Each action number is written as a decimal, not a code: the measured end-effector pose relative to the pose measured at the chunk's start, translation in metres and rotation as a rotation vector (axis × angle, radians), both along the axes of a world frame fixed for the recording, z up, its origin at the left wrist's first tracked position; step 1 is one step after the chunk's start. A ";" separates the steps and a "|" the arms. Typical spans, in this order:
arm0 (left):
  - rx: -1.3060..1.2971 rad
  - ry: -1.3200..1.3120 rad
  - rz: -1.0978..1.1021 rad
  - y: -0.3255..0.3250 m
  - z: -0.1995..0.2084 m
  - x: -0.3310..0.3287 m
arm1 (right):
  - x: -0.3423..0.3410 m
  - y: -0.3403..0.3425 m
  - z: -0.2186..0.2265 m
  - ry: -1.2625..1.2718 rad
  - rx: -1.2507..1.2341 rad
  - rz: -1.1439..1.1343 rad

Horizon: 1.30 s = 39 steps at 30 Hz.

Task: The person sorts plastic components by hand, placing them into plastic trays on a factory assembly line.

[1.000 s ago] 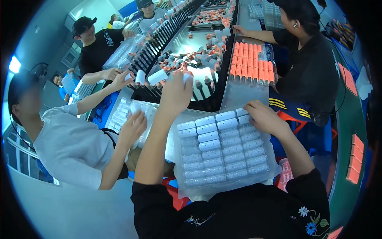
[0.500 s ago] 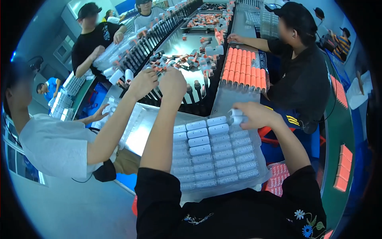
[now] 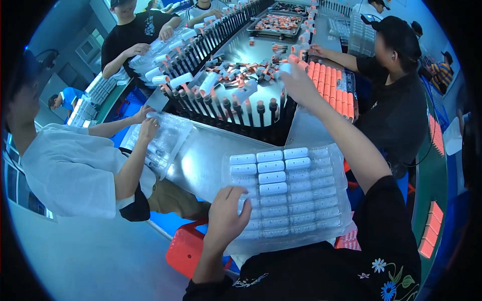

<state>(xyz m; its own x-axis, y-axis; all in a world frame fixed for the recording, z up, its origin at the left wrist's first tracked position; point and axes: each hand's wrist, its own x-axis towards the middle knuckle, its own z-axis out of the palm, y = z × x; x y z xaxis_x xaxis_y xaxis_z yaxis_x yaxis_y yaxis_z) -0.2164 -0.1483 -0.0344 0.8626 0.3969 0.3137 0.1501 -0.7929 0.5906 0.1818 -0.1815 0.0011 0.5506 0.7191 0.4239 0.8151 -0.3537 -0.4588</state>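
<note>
My left hand (image 3: pixel 227 215) hovers over the left edge of a clear plastic blister tray (image 3: pixel 296 233), its fingers bent and the thumb apart, with nothing visible in it. Glossy white plastic casings (image 3: pixel 271 166) fill several pockets in the tray's upper left; the other pockets show only clear plastic. My right hand (image 3: pixel 301 86) reaches far forward to the near right end of the rack of black pegs. Its fingertips close on a small white casing (image 3: pixel 285 67) there, partly hidden by the hand.
Black upright pegs (image 3: pixel 227 105) ring a metal surface heaped with orange and dark pieces (image 3: pixel 243 72). At left, a co-worker in a white shirt handles another clear tray (image 3: pixel 173 138). At right, another sits beside rows of orange tubes (image 3: pixel 331 90). A red stool (image 3: pixel 188 250) stands below left.
My left hand has drawn back from the pegs to the tray. My right hand has gone from the tray's upper right, where it held white casings, forward to the pegs.
</note>
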 end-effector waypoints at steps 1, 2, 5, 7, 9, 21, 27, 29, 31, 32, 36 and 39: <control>-0.052 -0.003 -0.031 0.000 0.002 -0.006 | 0.023 -0.001 0.000 -0.525 -0.253 0.114; -0.023 0.025 0.011 0.003 0.000 -0.016 | -0.006 0.021 0.016 -0.361 -0.537 0.064; -0.026 -0.015 -0.049 -0.002 0.014 -0.004 | -0.036 0.038 0.042 0.058 -0.623 -0.032; 0.043 -0.041 -0.170 -0.007 0.020 0.018 | -0.048 0.036 0.030 0.003 -0.524 -0.079; 0.088 -0.025 -0.256 -0.011 0.021 0.034 | -0.058 0.033 0.002 -0.056 -0.451 -0.049; 0.356 0.386 -0.371 0.000 -0.030 0.084 | -0.032 -0.048 0.051 -0.723 0.054 0.226; 0.452 0.377 -0.407 -0.003 -0.025 0.097 | 0.004 0.005 0.010 -0.587 -0.190 0.180; 0.393 0.367 -0.493 0.015 -0.026 0.097 | -0.019 0.026 0.010 -0.610 -0.357 0.062; 0.171 0.318 -0.534 0.029 -0.005 0.098 | -0.023 0.022 -0.003 -0.531 -0.264 0.084; -0.071 0.287 -0.563 0.037 0.007 0.092 | -0.032 0.019 -0.012 -0.514 -0.186 0.051; -0.962 0.225 -0.824 0.051 0.049 0.074 | -0.079 -0.028 -0.021 0.129 -0.172 0.173; -1.157 0.191 -0.794 0.049 0.077 0.086 | -0.106 -0.094 -0.031 0.012 -0.062 0.451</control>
<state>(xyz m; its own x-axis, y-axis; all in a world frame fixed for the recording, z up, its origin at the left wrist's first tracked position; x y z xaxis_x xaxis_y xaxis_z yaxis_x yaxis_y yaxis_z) -0.1303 -0.0995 0.0422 0.9662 -0.2579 0.0051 0.0501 0.2070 0.9771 0.0759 -0.2755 -0.0300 0.1810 0.9119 0.3683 0.8887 0.0086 -0.4583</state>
